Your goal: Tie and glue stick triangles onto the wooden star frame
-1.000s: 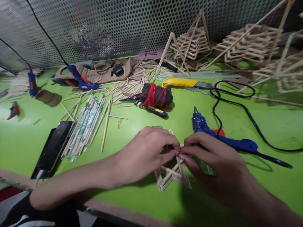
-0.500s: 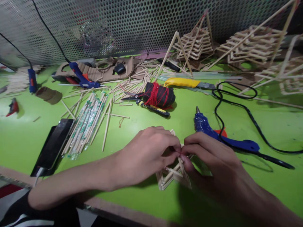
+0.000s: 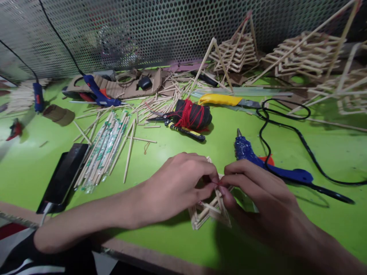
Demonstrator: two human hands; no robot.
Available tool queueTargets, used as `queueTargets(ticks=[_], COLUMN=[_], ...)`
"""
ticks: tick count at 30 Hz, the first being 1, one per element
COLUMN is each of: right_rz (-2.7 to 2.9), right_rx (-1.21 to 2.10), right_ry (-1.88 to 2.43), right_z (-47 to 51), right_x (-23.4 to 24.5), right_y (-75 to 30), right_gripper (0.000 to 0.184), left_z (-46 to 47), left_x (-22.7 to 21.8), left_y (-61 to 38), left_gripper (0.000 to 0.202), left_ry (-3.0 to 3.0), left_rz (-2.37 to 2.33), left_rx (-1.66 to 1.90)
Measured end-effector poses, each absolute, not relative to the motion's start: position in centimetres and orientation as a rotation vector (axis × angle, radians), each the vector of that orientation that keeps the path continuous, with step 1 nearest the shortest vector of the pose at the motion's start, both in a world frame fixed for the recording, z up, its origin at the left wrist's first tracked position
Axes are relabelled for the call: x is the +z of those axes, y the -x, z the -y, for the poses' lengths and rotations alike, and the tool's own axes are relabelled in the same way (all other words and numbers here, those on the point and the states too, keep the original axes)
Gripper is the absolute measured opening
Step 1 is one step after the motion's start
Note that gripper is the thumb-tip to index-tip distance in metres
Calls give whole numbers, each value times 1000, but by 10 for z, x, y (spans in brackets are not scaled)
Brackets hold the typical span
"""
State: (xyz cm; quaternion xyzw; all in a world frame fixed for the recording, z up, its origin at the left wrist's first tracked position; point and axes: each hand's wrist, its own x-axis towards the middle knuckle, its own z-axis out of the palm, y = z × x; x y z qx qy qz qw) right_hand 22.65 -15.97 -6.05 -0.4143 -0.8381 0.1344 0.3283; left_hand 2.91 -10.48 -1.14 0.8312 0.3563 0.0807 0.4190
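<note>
A small frame of wooden sticks [image 3: 212, 211] stands on the green table near its front edge, partly covered by my fingers. A short bit of red thread [image 3: 218, 183] shows at the top of the frame. My left hand [image 3: 183, 187] pinches the thread from the left, thumb and forefinger pressed together. From the right, the thumb and forefinger of my right hand [image 3: 255, 191] close on the same thread, almost touching the left fingertips. Just beyond my right hand lies a blue glue gun [image 3: 249, 152] with a black cable.
Red thread wound on a black spool [image 3: 193, 115] lies with scissors [image 3: 160, 117] and a yellow cutter [image 3: 220, 100] behind my hands. Wrapped chopsticks [image 3: 103, 152] and a phone [image 3: 64, 177] are at left. Stick structures [image 3: 237, 53] stand at the back right.
Hardly anything differs. Both hands stay pinched at the top of the stick frame, and the view has shifted very slightly.
</note>
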Motion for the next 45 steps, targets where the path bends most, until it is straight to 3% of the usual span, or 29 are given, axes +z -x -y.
queueTargets(ticks=[45], right_rz=[2067], right_rx=[539], right_ry=[1151], right_z=[166], right_x=[-66], right_y=[-225], right_gripper=[8], left_z=[105], left_x=[-12], left_y=[-28], left_gripper=[6], left_ry=[-1725], left_rz=[-982], left_rx=[303])
